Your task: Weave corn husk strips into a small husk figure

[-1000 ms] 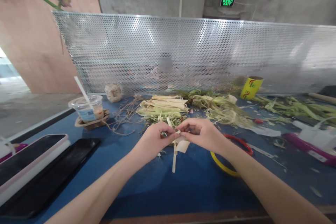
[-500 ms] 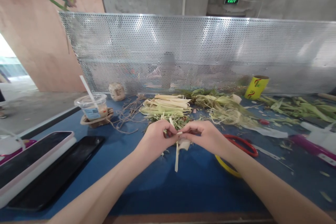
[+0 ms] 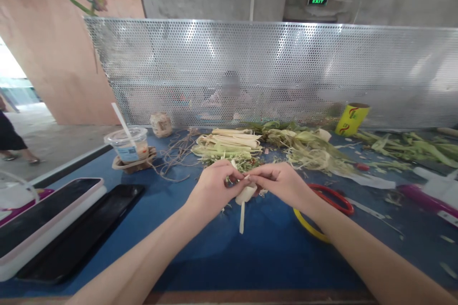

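Observation:
Near the middle of the blue table, my left hand (image 3: 219,182) and my right hand (image 3: 278,178) meet fingertip to fingertip. Both are pinched on a small pale husk piece (image 3: 246,192), which hangs just below the fingers. A narrow pale strip (image 3: 242,218) dangles under it. Behind my hands lies a stack of pale and green husk strips (image 3: 229,143), with green shreds (image 3: 246,164) in front of it. To the right of the stack is a heap of loose husks (image 3: 311,150).
A drink cup (image 3: 129,145) with a straw, twine (image 3: 175,155) and two phones (image 3: 71,233) are on the left. Red-and-yellow scissor-like handles (image 3: 331,195) lie beside my right forearm. A yellow roll (image 3: 352,119) stands near the perforated screen (image 3: 272,71).
The husk piece between my fingers has turned and shifted slightly left, now covering the top of the strip. A person's legs have come further into view at far left.

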`<act>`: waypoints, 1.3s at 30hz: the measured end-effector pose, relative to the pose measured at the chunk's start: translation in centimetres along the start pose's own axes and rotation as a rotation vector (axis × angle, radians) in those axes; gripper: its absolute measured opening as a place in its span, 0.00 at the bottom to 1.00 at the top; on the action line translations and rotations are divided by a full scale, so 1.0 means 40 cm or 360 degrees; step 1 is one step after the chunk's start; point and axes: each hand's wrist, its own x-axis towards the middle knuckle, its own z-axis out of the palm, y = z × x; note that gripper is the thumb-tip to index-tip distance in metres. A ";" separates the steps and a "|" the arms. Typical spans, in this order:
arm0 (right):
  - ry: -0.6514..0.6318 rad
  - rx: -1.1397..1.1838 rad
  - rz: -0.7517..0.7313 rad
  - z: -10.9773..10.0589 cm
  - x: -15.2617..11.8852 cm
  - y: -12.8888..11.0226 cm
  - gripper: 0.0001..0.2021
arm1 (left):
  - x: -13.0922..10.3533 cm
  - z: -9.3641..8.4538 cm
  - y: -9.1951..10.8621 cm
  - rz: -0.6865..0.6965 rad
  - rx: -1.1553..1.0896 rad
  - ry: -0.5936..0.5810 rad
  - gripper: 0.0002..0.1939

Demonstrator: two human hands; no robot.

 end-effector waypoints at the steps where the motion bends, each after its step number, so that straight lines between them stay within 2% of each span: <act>1: -0.0006 0.0047 0.0025 0.002 0.001 0.002 0.10 | -0.002 0.001 0.002 0.0048 0.0060 0.0027 0.08; 6: 0.0005 0.0104 0.0042 0.006 0.000 0.002 0.08 | -0.004 0.003 0.003 0.0111 0.0122 0.0016 0.07; 12: 0.0072 0.0054 0.0023 0.002 -0.005 -0.014 0.07 | 0.003 0.000 -0.004 -0.0073 0.0032 0.0004 0.05; 15: 0.0074 0.0047 0.0001 0.000 -0.006 -0.014 0.08 | 0.006 0.004 -0.012 -0.0194 -0.0134 -0.0002 0.07; 18: 0.0075 0.0059 -0.0022 -0.001 -0.006 -0.012 0.09 | 0.008 0.007 -0.017 -0.0256 -0.0335 -0.0096 0.11; 20: 0.0073 0.0055 -0.0042 -0.003 -0.006 -0.012 0.08 | 0.008 0.007 -0.015 -0.0187 -0.0370 -0.0181 0.12; 22: 0.0078 0.0063 -0.0046 -0.004 -0.006 -0.015 0.07 | 0.007 0.007 -0.009 -0.0100 -0.0328 -0.0190 0.12; 26: 0.0095 0.0145 0.0032 -0.006 -0.006 -0.021 0.12 | 0.001 0.009 -0.001 0.0056 -0.0120 -0.0038 0.09; 30: 0.0100 0.0173 0.0079 -0.002 -0.003 -0.021 0.07 | -0.003 0.014 -0.005 0.0258 0.0132 0.0084 0.08; 35: 0.0091 0.0201 0.0013 0.006 -0.001 -0.007 0.06 | -0.007 0.019 -0.009 0.0134 0.0082 0.0101 0.05; 39: 0.0137 0.0206 -0.0028 0.007 -0.002 -0.002 0.03 | -0.008 0.022 -0.007 0.0125 0.0023 0.0101 0.05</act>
